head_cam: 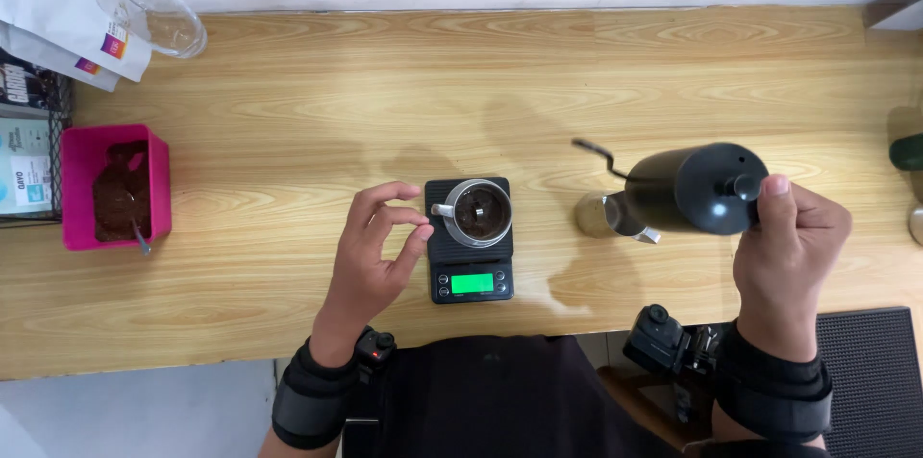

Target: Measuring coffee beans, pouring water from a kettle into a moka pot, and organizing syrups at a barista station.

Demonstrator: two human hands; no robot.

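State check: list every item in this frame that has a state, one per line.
Black gooseneck kettle: lifted, tilted, lid on, held by right hand.
Left hand: empty, fingers curled, beside the scale.
Small black digital scale: on, green display lit.
Round metal cup of dark grounds: upright on the scale.
Small steel pitcher: upright on the table.
Pink square tub: open, holds dark grounds and a spoon.
Clear plastic cup: lying on its side.

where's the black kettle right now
In the head view the black kettle is right of centre, held in the right hand above a small metal pitcher.
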